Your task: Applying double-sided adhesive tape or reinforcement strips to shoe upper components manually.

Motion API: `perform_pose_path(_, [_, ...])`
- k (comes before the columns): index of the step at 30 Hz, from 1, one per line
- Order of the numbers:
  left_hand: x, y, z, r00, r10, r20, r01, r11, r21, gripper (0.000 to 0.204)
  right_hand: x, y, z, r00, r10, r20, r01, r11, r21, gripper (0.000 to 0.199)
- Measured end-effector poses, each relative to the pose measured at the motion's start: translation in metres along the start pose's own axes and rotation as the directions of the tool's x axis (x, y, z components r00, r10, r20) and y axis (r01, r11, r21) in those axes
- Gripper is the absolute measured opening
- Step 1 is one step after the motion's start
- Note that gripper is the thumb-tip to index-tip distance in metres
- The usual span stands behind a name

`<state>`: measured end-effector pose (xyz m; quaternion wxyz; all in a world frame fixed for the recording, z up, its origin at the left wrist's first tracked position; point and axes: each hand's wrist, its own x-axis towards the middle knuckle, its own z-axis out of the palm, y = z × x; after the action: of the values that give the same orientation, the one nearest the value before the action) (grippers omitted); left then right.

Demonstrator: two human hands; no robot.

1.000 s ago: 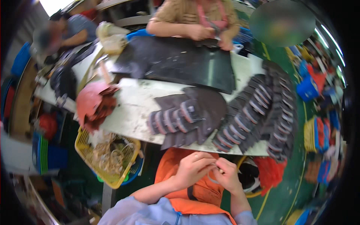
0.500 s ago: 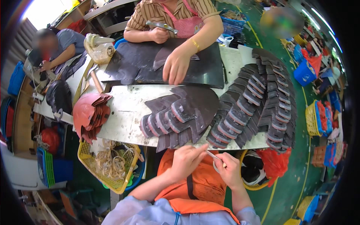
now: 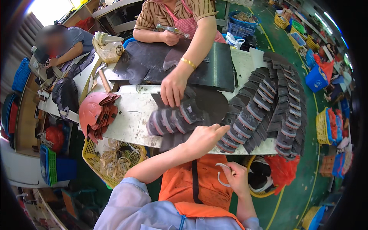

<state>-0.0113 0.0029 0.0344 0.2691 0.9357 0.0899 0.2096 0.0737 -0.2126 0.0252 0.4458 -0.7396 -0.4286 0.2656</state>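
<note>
Two hands, one white strip, dark pieces

– How many hands do we count at the white table?

– Four clearly: our own left hand and right hand, plus the two hands of the person in the striped shirt, one hand pressed on the dark pieces, the other holding a tool.

– And people?

– We see two others: that one, and one person in a grey shirt.

– Stacks?

– One red stack of cut pieces, one short fanned row of dark pieces, and long overlapping rows too many for us to count. One yellow basket, one white strip.
</note>
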Motion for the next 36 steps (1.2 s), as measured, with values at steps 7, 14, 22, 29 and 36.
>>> perform_pose_path(7, [0.038, -0.016, 0.017, 0.996, 0.062, -0.059, -0.042, 0.955, 0.295, 0.037, -0.010, 0.011, -0.005, 0.998, 0.066, 0.006, -0.066, 0.998, 0.011, 0.013])
perform_pose_path(14, [0.133, -0.182, -0.004, 0.974, -0.153, -0.166, 0.216, 0.423, 0.880, 0.009, -0.011, 0.012, 0.003, 0.998, 0.035, 0.048, -0.036, 0.999, 0.032, 0.015])
perform_pose_path(22, [0.092, -0.132, -0.077, 0.829, -0.200, -0.523, 0.495, 0.697, 0.519, 0.016, -0.016, 0.033, -0.006, 0.998, 0.061, 0.006, -0.061, 0.996, 0.065, 0.017])
perform_pose_path(29, [-0.023, 0.002, -0.128, 0.961, -0.235, -0.143, 0.096, 0.775, -0.624, 0.038, 0.001, 0.036, -0.042, 0.934, 0.205, -0.291, -0.178, 0.977, 0.119, 0.016])
perform_pose_path(36, [-0.024, -0.039, -0.029, 0.827, -0.366, 0.426, 0.436, 0.897, -0.076, 0.034, 0.019, 0.007, -0.035, 0.948, -0.040, -0.317, 0.025, 0.998, -0.051, 0.015])
